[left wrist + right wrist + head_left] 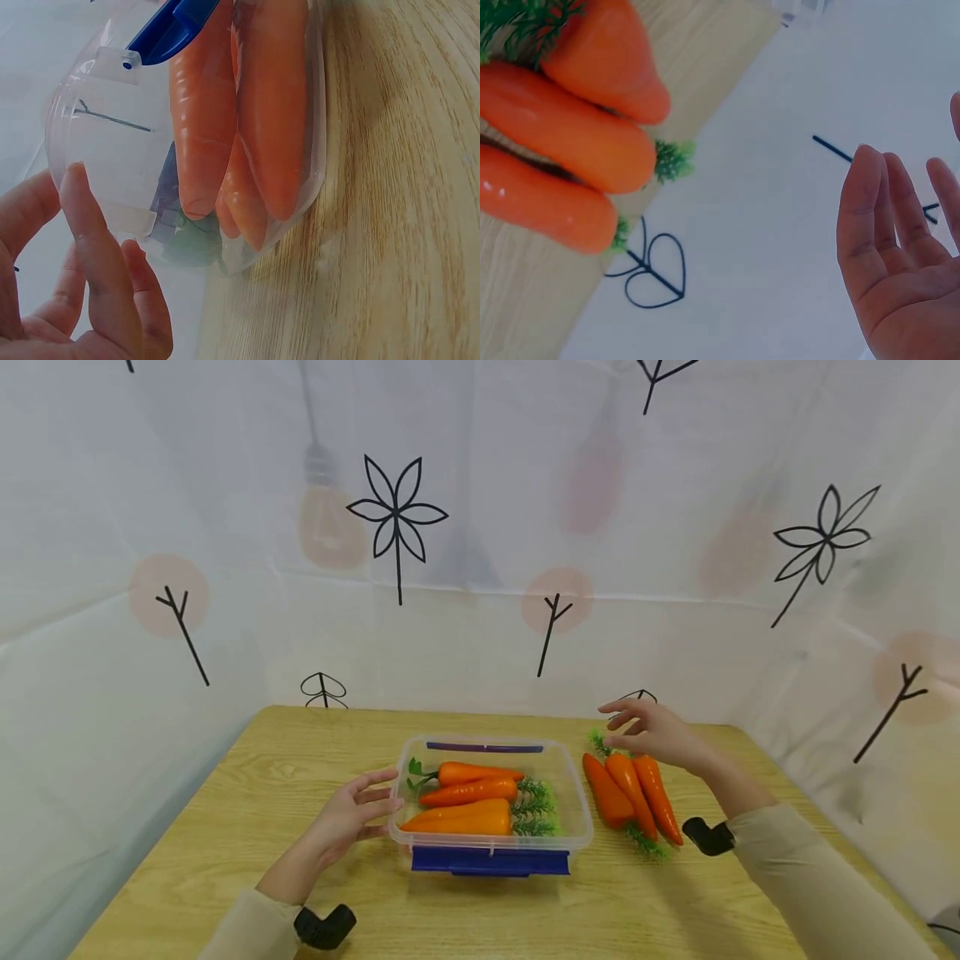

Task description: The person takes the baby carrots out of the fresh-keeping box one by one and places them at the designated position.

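Observation:
My left hand point(347, 814) is at the left side of a clear plastic box point(581, 802), fingers loosely extended and fingertips right at its rim. Several orange toy carrots point(468, 792) with green tops lie inside the box. In the left wrist view, the carrots point(202, 112) show through the see-through wall beside the fingers. To the right of the box, three more carrots point(628, 789) lie together on the table. My right hand point(652, 735) hovers above their far ends, fingers spread and relaxed, holding nothing. The right wrist view shows that hand point(900, 277) apart from the loose carrots point(570, 127).
A blue clasp point(491, 860) hangs from the box's near side, and another blue clasp point(483, 747) runs along its far side. The wooden table point(285, 777) ends at a white patterned cloth point(480, 643) behind and at both sides.

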